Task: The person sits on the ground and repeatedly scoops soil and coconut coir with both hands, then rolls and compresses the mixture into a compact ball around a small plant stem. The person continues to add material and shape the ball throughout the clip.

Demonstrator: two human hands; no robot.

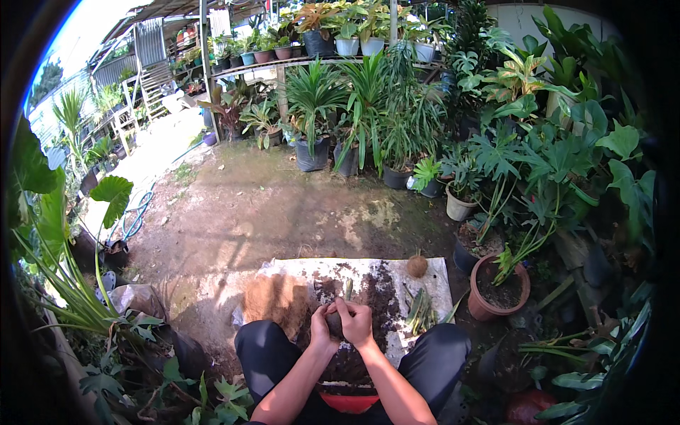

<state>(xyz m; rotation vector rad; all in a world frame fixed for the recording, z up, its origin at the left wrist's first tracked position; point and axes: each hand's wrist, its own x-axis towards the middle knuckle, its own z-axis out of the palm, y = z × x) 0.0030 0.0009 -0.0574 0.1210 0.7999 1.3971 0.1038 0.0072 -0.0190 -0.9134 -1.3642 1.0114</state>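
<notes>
My left hand (322,328) and my right hand (355,320) meet between my knees, cupped around a dark ball of soil (334,323). A short green plant cutting (348,288) stands up just beyond my fingertips. Beneath lies a white sheet (396,268) strewn with dark soil (375,297). Brown coconut fibre (276,303) is heaped on its left side. Towards the sheet's far right corner sits a round fibre-wrapped ball (417,266). Several green cut leaves or cuttings (421,313) lie near my right knee.
Potted plants (312,151) line the far edge of the bare ground, with more on a shelf (244,68) behind. A brown plastic pot (498,289) stands at the right. Large-leaved plants (58,255) crowd the left, near a coiled blue hose (139,212).
</notes>
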